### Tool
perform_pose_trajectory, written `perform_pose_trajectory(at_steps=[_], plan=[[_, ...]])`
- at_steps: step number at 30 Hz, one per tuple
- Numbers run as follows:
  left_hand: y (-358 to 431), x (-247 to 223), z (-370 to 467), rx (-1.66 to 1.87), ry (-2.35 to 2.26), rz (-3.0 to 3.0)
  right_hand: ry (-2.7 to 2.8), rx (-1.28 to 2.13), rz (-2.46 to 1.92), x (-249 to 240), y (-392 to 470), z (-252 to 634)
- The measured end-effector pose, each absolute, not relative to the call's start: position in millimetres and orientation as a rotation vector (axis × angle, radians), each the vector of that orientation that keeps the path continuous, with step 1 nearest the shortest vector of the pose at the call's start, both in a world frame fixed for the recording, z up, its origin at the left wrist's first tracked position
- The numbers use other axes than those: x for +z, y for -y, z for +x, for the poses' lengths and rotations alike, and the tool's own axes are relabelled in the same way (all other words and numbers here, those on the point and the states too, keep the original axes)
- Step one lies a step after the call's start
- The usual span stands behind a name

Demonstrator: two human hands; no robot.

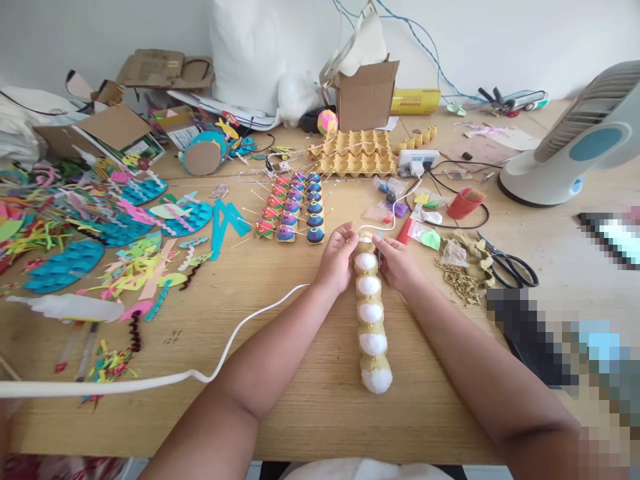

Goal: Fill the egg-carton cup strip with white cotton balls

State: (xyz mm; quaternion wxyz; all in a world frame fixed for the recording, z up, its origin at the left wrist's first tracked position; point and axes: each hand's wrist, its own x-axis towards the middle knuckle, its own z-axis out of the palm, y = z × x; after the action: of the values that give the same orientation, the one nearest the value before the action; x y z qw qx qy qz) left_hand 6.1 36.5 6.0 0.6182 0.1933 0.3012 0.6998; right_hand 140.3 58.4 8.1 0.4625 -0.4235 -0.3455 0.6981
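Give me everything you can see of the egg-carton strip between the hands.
The egg-carton strip looks like tan moulded pulp, cut to a single row of six bumps. Each bump has a white, painted-looking top, with bare, rough tan between. It lies bumps up on the wooden table, running lengthwise away from the person. The left hand and right hand flank its far end, seeming to touch it; how firmly is unclear.
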Motion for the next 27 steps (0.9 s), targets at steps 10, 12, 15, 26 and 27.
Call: perform_pose_trajectory(at_steps=[10,12,15,26,27], plan=[[-34.5,7.7,7.6,1.593,-0.688,0.444,0.881,1.729,-0.977,9.4,-55.6,136.8],[-34.1,8.4,8.6,1.597,-0.699,0.445,0.876,1.715,-0.985,8.7,-55.8,137.2],[-33.5,8.8,9.6,1.598,-0.717,0.445,0.852,1.699,-1.011,7.7,-56.5,137.2],[-34.8,8.3,7.9,1.58,-0.759,0.414,0.943,1.662,-1.063,7.9,-55.5,136.3],[-34.7,8.4,7.8,1.579,-0.758,0.41,0.928,1.666,-1.07,8.0,-55.6,136.5]])
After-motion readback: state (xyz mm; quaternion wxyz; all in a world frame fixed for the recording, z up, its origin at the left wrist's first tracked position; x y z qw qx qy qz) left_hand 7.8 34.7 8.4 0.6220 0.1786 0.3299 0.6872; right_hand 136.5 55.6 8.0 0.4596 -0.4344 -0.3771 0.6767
